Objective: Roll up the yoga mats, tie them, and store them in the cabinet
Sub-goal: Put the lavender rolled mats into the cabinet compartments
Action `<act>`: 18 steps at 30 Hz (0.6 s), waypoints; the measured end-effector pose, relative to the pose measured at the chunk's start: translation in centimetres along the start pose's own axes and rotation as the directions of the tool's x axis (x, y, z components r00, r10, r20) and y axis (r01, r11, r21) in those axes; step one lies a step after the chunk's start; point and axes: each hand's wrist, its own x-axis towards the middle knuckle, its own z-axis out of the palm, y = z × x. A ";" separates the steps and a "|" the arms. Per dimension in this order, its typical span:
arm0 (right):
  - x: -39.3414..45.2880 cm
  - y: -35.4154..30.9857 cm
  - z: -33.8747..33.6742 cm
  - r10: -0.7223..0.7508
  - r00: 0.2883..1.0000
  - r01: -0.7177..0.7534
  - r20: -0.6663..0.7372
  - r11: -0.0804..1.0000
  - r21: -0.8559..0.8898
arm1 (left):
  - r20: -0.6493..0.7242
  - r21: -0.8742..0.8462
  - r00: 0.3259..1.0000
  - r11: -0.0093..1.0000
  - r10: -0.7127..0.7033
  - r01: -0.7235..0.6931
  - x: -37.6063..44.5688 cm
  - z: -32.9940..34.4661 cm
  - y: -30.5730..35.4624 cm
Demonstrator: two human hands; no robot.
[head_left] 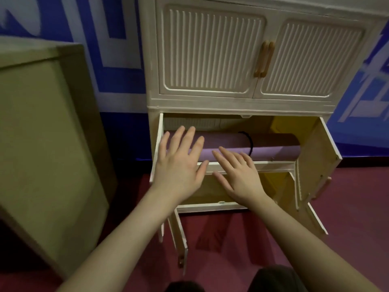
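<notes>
A rolled purple yoga mat (273,149) lies on its side in the middle compartment of the cream cabinet (242,106), with a black tie (249,142) around it. A pale ribbed roll (195,123) shows behind it. My left hand (179,163) is spread flat in front of the mat's left end, fingers straight. My right hand (237,173) is also flat with fingers spread, at the compartment's front edge, fingertips at the mat. Neither hand holds anything. Whether the hands touch the mat I cannot tell.
The middle compartment's doors stand open, the right one (315,157) swung out. Lower doors (181,239) are open too. The upper doors (210,51) with wooden handles are closed. An olive box (42,133) stands on the left. The floor (357,207) is dark red.
</notes>
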 end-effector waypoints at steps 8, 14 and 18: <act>0.6 -6.1 -2.3 -0.239 0.966 0.237 -0.095 0.971 -0.036 | 0.179 0.060 0.946 0.963 -0.269 0.262 -4.8 -3.8 -6.5; 1.1 -8.4 -1.8 -0.325 0.945 0.322 -0.040 0.945 -0.064 | 0.273 -0.160 0.945 0.961 -0.178 0.227 -5.0 -3.9 -7.7; -1.5 -7.4 -2.6 -0.283 0.956 0.279 -0.085 0.959 -0.050 | 0.288 -0.311 0.957 0.943 -0.027 0.121 -5.1 -2.4 -6.8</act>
